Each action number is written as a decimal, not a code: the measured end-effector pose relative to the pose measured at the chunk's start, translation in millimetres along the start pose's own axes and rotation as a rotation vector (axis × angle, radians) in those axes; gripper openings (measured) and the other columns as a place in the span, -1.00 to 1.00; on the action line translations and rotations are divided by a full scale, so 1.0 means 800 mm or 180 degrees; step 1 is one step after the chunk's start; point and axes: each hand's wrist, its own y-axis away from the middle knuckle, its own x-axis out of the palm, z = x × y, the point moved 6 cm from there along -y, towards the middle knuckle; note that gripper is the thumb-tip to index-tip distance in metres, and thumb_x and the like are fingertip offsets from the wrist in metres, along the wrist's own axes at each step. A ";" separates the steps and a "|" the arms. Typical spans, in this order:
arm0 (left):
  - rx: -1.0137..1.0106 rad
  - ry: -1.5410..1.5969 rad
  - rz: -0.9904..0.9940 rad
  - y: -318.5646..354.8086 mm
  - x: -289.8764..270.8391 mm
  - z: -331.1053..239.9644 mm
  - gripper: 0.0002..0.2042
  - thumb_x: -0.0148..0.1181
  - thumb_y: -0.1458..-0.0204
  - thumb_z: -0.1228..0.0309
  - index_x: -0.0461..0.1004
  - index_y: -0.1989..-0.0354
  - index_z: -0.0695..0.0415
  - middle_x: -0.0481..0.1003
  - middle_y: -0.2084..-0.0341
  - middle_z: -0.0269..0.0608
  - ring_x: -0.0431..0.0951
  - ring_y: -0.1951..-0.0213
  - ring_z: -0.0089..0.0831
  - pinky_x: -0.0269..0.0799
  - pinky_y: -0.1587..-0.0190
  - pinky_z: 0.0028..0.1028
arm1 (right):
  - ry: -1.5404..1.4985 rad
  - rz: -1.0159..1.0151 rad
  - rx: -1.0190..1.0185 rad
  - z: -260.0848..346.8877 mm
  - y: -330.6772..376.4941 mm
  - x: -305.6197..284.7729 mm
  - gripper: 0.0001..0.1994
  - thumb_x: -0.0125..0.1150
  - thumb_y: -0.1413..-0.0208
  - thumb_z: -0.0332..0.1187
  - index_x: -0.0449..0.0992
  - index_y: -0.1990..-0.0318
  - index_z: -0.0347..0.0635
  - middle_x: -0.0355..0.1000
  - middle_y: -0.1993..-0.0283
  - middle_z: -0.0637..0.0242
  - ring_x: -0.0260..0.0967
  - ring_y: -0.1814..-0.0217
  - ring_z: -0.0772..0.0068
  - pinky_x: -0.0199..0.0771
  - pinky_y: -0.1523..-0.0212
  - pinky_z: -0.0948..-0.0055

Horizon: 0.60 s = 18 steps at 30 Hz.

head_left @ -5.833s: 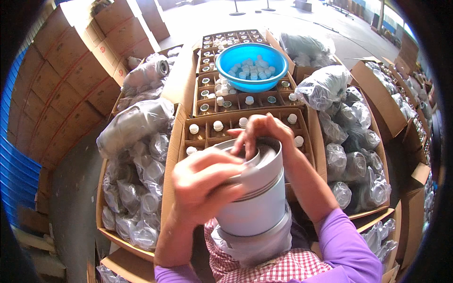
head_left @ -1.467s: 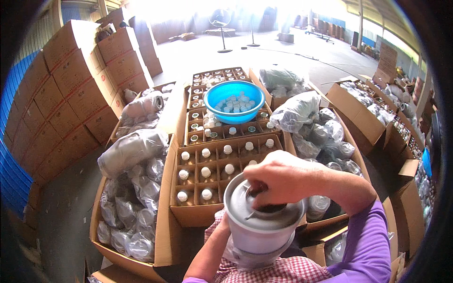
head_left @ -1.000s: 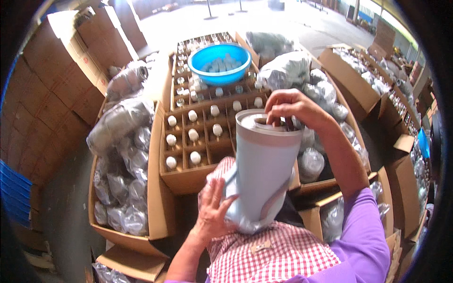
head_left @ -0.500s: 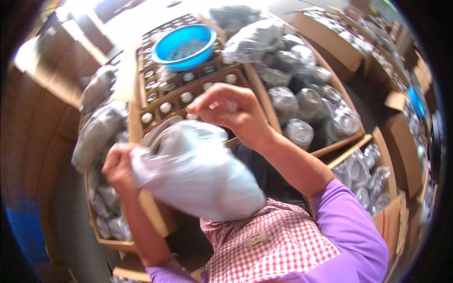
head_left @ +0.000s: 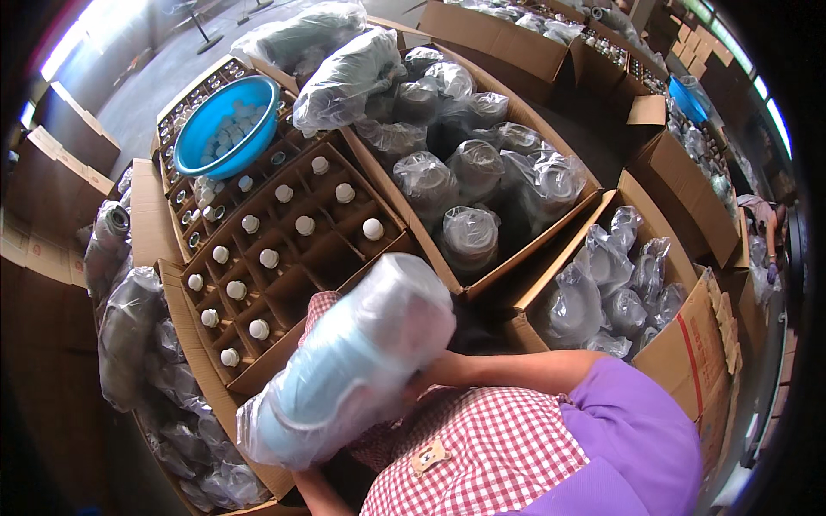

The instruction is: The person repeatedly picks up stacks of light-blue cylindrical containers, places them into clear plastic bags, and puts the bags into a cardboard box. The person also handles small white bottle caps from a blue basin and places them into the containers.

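Observation:
A light-blue, rounded vessel (head_left: 335, 374) in a loose clear plastic bag lies tilted across my front, one end up to the right. My right hand (head_left: 433, 371) is against its right side, gripping it from beneath, with most of the fingers hidden behind it. My left forearm (head_left: 320, 490) runs up under the bag's lower left end; the left hand itself is hidden there. Just beyond the vessel stands a divided carton (head_left: 284, 365), where white-capped tops (head_left: 305, 225) show in several of the cells.
A blue basin (head_left: 185, 159) of small pale pieces sits on another divided carton. Bagged vessels (head_left: 471, 236) fill an open carton ahead right; more are in a right-hand carton (head_left: 533, 331) and along the left (head_left: 129, 335). Another person's arm (head_left: 772, 236) shows at far right.
The vessel has swung, its right end now raised toward the divided carton. My right hand has come down from above the carton to the vessel; my left hand has gone out of sight beneath it.

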 end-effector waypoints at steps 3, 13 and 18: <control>0.0717 -0.0576 0.0347 0.017 0.045 -0.032 -0.70 0.03 -0.08 0.44 0.38 0.04 0.33 0.50 0.21 -0.11 0.48 0.11 -0.26 0.35 -0.03 -0.26 | -0.1551 -0.0769 -0.0086 0.003 -0.005 -0.016 -0.32 0.46 0.14 -0.40 0.30 -0.20 -0.17 0.34 -0.15 0.23 0.25 -0.21 0.26 0.27 -0.24 0.23; 0.0257 0.1158 0.0149 -0.034 0.124 -0.039 -0.84 0.03 -0.12 0.63 0.41 0.13 0.25 0.49 0.50 -0.22 0.13 0.79 -0.75 -0.06 0.77 -0.71 | -0.1354 -0.2732 -0.2963 0.177 0.151 -0.204 -0.67 0.26 -0.07 -0.32 0.41 0.03 -0.23 0.45 0.31 0.23 0.44 0.35 0.28 0.56 0.30 0.23; -0.0197 0.0942 0.0554 -0.025 0.163 0.001 -0.83 0.09 -0.09 0.62 0.42 0.14 0.25 0.52 0.48 -0.21 0.27 0.74 -0.68 0.13 0.73 -0.69 | 0.1023 -0.4663 -0.3172 0.169 0.195 -0.265 -0.64 0.31 -0.02 -0.40 0.46 0.01 -0.23 0.46 0.15 0.30 0.41 0.15 0.24 0.44 0.13 0.21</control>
